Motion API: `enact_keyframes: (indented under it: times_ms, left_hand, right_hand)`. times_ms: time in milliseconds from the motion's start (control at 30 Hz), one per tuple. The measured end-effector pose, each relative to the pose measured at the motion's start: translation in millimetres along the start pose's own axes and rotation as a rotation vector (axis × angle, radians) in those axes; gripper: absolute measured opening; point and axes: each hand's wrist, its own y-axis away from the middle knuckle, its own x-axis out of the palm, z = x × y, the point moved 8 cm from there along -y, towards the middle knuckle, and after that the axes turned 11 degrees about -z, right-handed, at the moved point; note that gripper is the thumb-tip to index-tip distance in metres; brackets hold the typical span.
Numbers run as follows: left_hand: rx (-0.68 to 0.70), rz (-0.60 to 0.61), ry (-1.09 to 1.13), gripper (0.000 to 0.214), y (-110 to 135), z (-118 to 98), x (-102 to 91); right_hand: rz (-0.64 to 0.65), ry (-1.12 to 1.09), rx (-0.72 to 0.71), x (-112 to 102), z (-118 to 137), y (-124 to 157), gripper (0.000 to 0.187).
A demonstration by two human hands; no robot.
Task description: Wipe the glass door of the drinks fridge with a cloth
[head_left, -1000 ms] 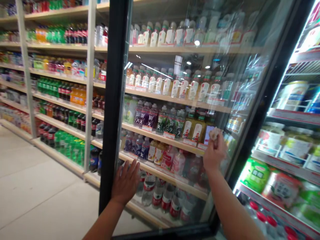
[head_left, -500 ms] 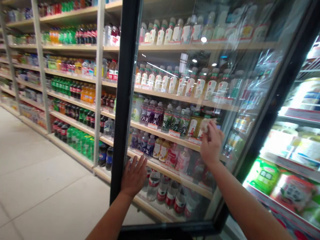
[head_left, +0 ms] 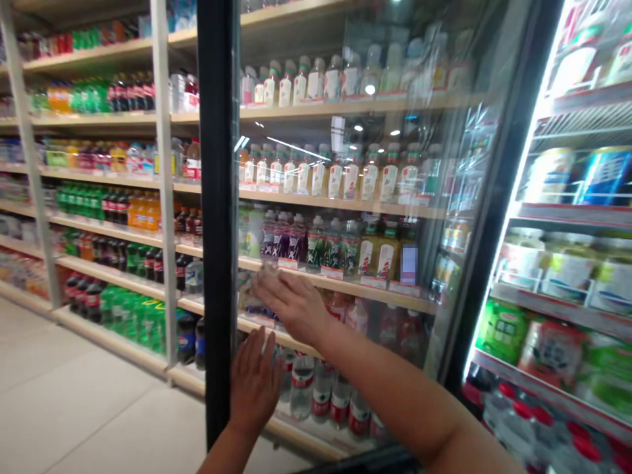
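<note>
A glass fridge door [head_left: 395, 368] with a black frame [head_left: 217, 197] stands open in front of me. My left hand [head_left: 255, 385] lies against the lower left part of the glass, beside the frame, with its fingers stretched out. Pressed on the pane, just above and to the right of it, my right hand [head_left: 299, 306] holds a crumpled pale cloth [head_left: 266, 276]. The cloth is blurred and partly covered by the fingers. Bottled drinks show through the glass behind both hands.
Wooden shelves [head_left: 99, 220] with rows of bottles run along the left and behind the door. To the right, the lit fridge [head_left: 582, 309] holds jars, cans and pouches, with red-capped bottles [head_left: 543, 421] low down. Pale floor tiles [head_left: 99, 408] lie at lower left.
My right hand has swept the cloth leftward and slightly down across the glass, close to my left hand. My left hand stays on the pane. The view has turned a little to the right.
</note>
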Motion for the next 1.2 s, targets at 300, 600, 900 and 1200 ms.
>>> enact_keyframes:
  times_ms: [300,600,900,1200]
  left_hand:
    - [0.17,-0.038,0.227,0.071,-117.5,-32.7,10.2]
    - [0.12,0.021,0.053,0.061,-80.3,-11.4,-1.3]
    - [0.153,-0.161,0.132,0.049,-172.5,1.8,4.4]
    - [0.137,-0.32,0.04,0.033,-209.2,5.6,12.6]
  right_hand:
    - [-0.144,-0.127,0.179,-21.5,-25.1,31.8,0.064]
    - [0.004,0.438,0.399,-59.0,-58.4,174.5,0.062]
    - [-0.003,0.479,0.415,-53.1,-48.4,203.5,0.063]
    - [-0.014,0.487,0.416,-53.2,-46.1,206.6,0.065]
